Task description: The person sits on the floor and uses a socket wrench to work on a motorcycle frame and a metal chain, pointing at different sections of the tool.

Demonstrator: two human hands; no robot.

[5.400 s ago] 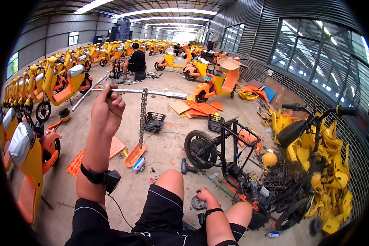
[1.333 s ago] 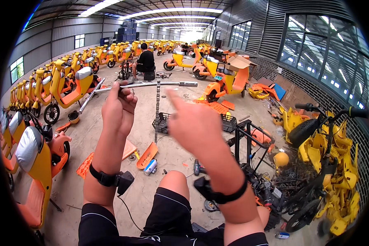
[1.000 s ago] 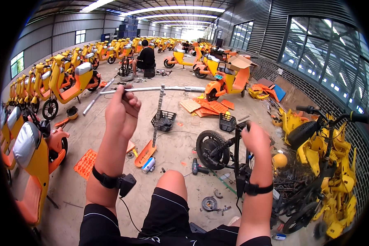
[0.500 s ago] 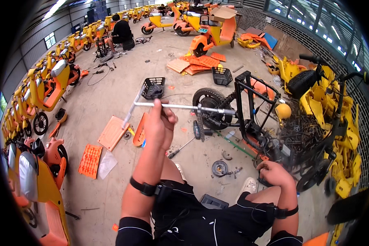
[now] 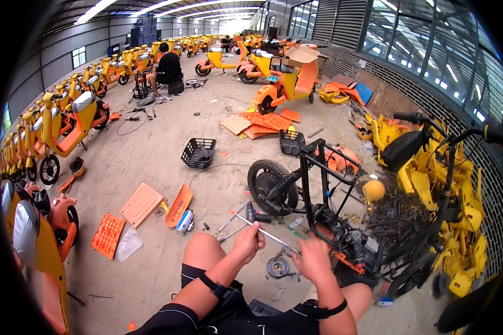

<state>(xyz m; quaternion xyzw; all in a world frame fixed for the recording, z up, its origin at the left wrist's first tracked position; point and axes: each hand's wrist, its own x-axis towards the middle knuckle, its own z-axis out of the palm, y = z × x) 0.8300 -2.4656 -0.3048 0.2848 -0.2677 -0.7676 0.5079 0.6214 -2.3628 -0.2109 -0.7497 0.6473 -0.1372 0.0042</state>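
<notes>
My left hand (image 5: 248, 244) is closed around the shaft of a silver T-handle socket wrench (image 5: 274, 239), held slanting in front of my knees. At its lower right end my right hand (image 5: 314, 259) pinches near the socket, its fingers a little blurred. The crossbar points away to the left. Just beyond the wrench stands a stripped black scooter frame (image 5: 308, 184) with its rear wheel (image 5: 272, 187). A cordless drill (image 5: 257, 214) lies on the floor behind the wrench, and a round metal hub part (image 5: 277, 267) lies below it.
Two black baskets, one (image 5: 198, 152) holding dark parts, stand farther out. Orange panels (image 5: 142, 205) and a blue-white can (image 5: 185, 221) lie at left. Yellow body panels (image 5: 468, 223) pile up at right beside dark metal scrap (image 5: 402, 215). Parked scooters (image 5: 72, 125) line the left; a person (image 5: 166, 70) sits far off.
My left hand has lowered the wrench toward my knees, tilting its socket end downward. My right hand has come from beside my right knee to that end. The view has tipped up.
</notes>
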